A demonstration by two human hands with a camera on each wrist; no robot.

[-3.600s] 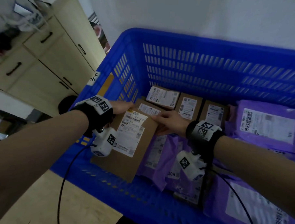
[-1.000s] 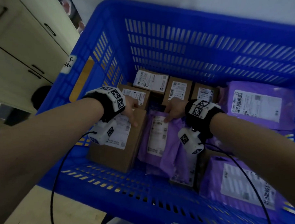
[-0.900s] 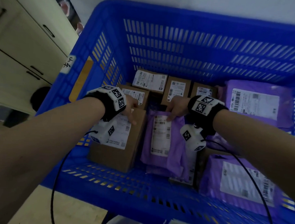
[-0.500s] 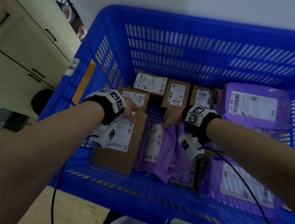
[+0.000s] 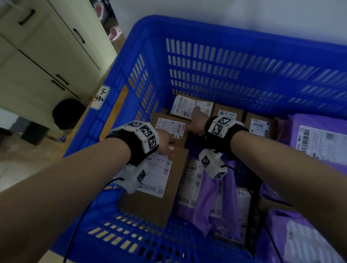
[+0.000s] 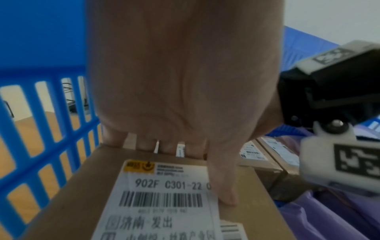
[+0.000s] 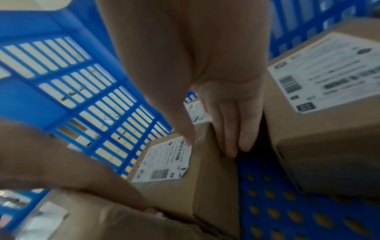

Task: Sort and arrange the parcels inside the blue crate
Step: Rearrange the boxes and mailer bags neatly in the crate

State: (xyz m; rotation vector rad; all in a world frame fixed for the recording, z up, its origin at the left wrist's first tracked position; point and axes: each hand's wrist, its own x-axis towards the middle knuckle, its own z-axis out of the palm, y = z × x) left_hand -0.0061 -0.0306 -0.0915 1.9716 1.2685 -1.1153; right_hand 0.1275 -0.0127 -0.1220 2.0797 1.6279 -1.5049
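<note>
The blue crate (image 5: 242,35) holds brown boxes and purple mailers. My left hand (image 5: 168,148) grips the far end of the large cardboard box (image 5: 155,198) at the crate's left. Its fingers (image 6: 164,146) curl over the far edge and its thumb lies on the label. My right hand (image 5: 196,120) pinches the right edge of a small cardboard box (image 5: 171,128) just beyond. In the right wrist view the thumb is on top of the small cardboard box (image 7: 185,170) and the fingers (image 7: 232,138) run down its side. A crumpled purple mailer (image 5: 209,192) lies beside the large box.
Three more small boxes (image 5: 228,114) line the far wall. Large purple mailers lie at the right (image 5: 323,144) and near right (image 5: 306,248). A patch of bare crate floor (image 7: 277,203) shows between the boxes. A beige cabinet (image 5: 42,56) stands left of the crate.
My right hand let go of the purple mailer's top and moved forward and left to the small box. The left hand stayed on the large box's far end.
</note>
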